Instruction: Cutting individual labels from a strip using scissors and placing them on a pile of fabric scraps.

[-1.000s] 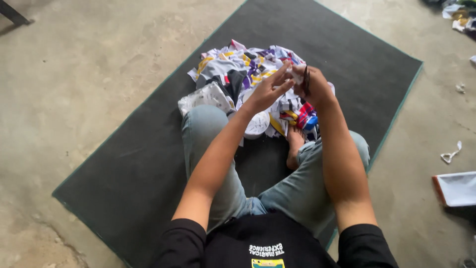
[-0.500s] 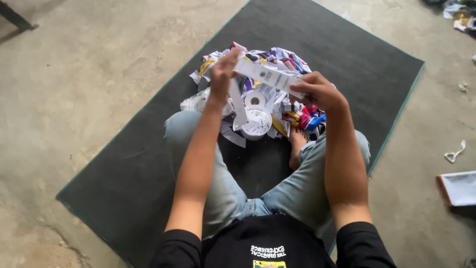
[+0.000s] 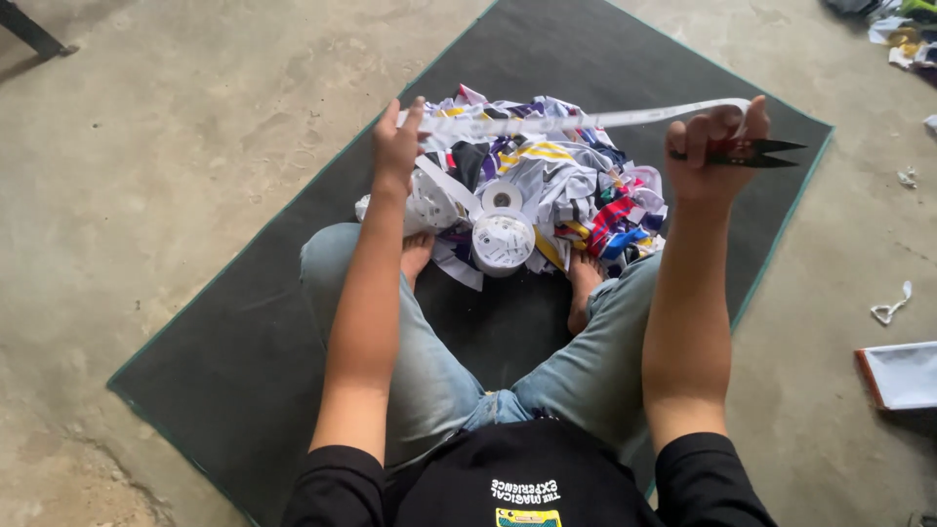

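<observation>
A white label ribbon (image 3: 586, 120) stretches taut and level above the fabric pile (image 3: 556, 195); small black thread snips (image 3: 752, 153) point right, beside its right end.

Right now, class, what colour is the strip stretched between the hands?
White strip, clearest in the head view.

Thin white ribbon strip (image 3: 586, 119) of smooth woven-looking tape between the hands, dark matt metal snips (image 3: 756, 153) in the right hand (image 3: 717, 146), soft printed cloth scraps (image 3: 566, 190) below, matt dark felt-like mat (image 3: 244, 351), rough grey concrete floor (image 3: 146, 195)
</observation>
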